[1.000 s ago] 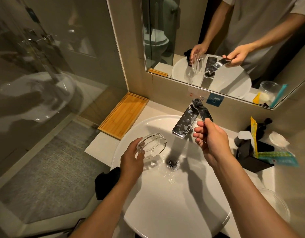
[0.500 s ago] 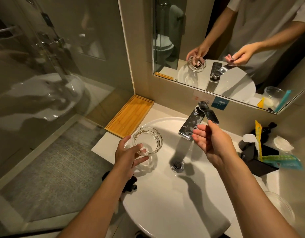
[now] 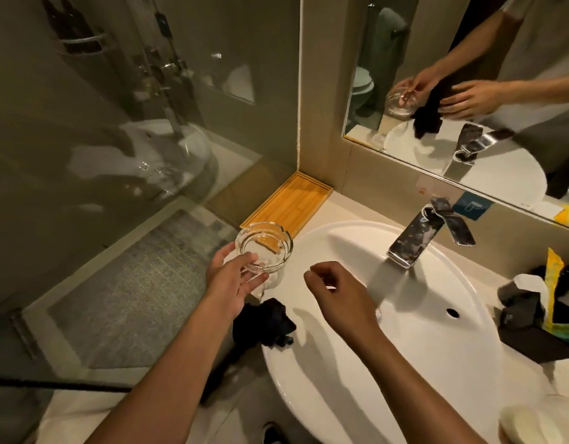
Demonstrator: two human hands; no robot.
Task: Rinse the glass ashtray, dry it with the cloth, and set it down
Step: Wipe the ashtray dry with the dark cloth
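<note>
One ashtray (image 3: pixel 264 246), one cloth (image 3: pixel 267 322), two hands.

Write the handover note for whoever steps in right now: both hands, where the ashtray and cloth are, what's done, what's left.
Left hand: holds the glass ashtray upright by its near rim, above the sink's left edge, near the wooden tray.
Right hand: empty, fingers loosely curled, over the sink, near the cloth.
Cloth: black, bunched on the sink's left rim, below the ashtray, untouched.
Tap: no water running.
Done: rinse looks finished.
Left: pick up the cloth, dry the ashtray, set it down.
</note>
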